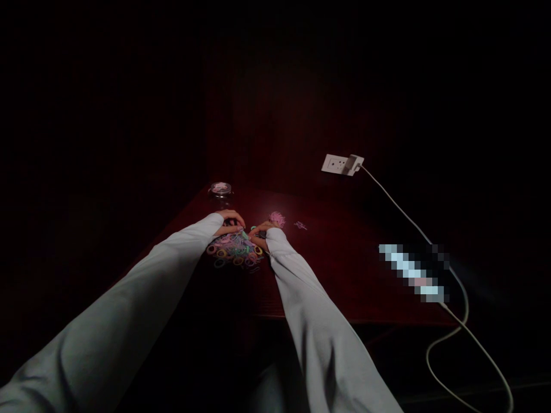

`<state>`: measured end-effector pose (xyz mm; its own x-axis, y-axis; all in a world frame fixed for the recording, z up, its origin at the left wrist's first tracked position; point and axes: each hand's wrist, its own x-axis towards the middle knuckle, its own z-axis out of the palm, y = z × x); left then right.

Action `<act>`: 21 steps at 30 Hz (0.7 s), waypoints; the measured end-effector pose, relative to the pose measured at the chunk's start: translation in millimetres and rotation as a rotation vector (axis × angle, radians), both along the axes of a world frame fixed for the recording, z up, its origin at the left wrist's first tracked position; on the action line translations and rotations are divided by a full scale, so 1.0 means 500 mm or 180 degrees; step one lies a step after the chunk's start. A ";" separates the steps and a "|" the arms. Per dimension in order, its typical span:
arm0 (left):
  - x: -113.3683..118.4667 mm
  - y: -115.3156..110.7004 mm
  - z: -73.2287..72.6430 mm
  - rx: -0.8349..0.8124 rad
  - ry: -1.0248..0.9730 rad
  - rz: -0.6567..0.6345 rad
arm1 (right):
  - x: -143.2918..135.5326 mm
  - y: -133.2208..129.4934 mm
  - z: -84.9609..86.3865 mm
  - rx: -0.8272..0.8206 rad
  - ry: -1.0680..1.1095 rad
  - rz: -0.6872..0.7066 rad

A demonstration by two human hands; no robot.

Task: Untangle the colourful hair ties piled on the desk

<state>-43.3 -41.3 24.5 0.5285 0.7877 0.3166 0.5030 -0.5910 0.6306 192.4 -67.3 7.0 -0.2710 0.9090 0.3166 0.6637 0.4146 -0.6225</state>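
A heap of small coloured bands (236,252), with pink, yellow, green and purple rings, lies on the dark red table (336,269). My left hand (231,221) is over the back left of the heap, its fingers bent. My right hand (260,233) reaches in from the right, fingers pointing left, close to my left fingertips. Between the hands a small green band (245,234) shows; whether either hand grips it is too small to tell. A round pile of pink bands (276,218) sits just behind my right hand.
A clear jar (220,194) with pink items on top stands at the back left. A few purple bands (300,225) lie right of the pink pile. A wall socket (337,164) holds a charger, whose white cable (398,205) runs to a pixelated device (411,272) at the right.
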 end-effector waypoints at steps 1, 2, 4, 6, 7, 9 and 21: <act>0.000 -0.001 0.002 -0.0021 0.0017 -0.0006 | -0.002 0.000 0.000 -0.0003 0.0007 -0.0014; -0.001 -0.003 0.004 -0.0041 0.0035 -0.0003 | -0.002 0.000 0.000 0.0017 0.0036 0.0000; -0.001 -0.007 0.008 -0.0063 0.0062 0.0020 | 0.000 -0.001 0.000 0.0113 0.0147 0.0081; -0.001 -0.011 0.011 -0.0060 0.0061 0.0054 | 0.004 -0.005 0.000 0.0208 0.0272 0.0142; -0.001 -0.013 0.012 -0.0069 0.0050 0.0067 | 0.006 -0.007 0.001 0.0231 0.0316 0.0145; 0.000 -0.014 0.013 -0.0089 0.0016 0.0088 | 0.009 -0.010 0.002 0.0241 0.0361 0.0116; -0.006 0.002 -0.007 0.0321 0.0333 -0.0037 | 0.003 0.027 -0.015 0.0231 0.0684 -0.0023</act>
